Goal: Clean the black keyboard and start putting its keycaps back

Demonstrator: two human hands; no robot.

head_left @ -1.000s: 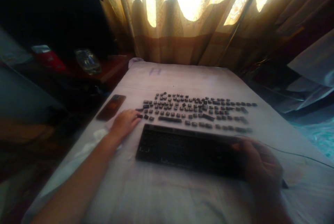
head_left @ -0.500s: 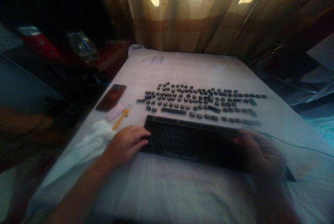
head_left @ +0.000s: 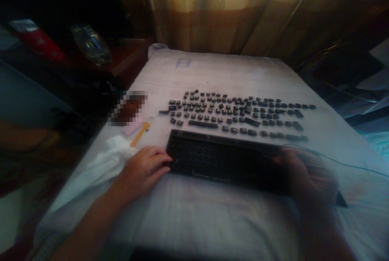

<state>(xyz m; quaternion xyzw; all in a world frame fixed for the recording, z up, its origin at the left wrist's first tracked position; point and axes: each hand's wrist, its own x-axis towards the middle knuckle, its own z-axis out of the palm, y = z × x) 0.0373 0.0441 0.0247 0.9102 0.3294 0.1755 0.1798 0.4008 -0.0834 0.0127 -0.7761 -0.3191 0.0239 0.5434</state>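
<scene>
That black keyboard is just rows of dark bare sockets, right hand gripping one end, left hand pinched at the other, can't tell on what.

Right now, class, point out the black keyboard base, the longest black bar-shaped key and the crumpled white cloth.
Black keyboard base (head_left: 209,155): head view, its socket area.
Longest black bar-shaped key (head_left: 203,124): head view, its middle.
Crumpled white cloth (head_left: 105,160): head view, its folds.

Head-worn camera, facing forward and down, above pale cloth
</scene>
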